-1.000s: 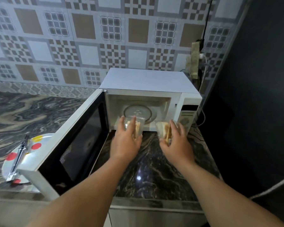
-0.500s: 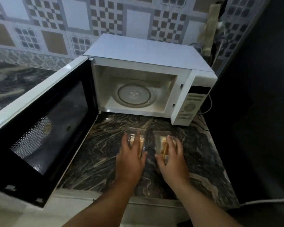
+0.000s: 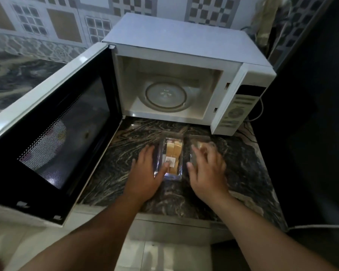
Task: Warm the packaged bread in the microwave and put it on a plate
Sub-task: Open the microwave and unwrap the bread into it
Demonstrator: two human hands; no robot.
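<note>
Both packs are now resting on the desk (image 3: 233, 153) before the open, empty microwave (image 3: 184, 55), the left hand (image 3: 145, 173) gripping the packaged bread (image 3: 171, 157), the right hand (image 3: 207, 169) curling over a second pack (image 3: 198, 141), so plating, and probably unwrapping, is remaining, with no plate showing.

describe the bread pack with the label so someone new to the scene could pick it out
Find the white microwave with its door swung open; on the dark marbled counter just in front lie two clear packs. The labelled pack is the left one, beside the left hand. Only it shows a small white sticker.
</note>
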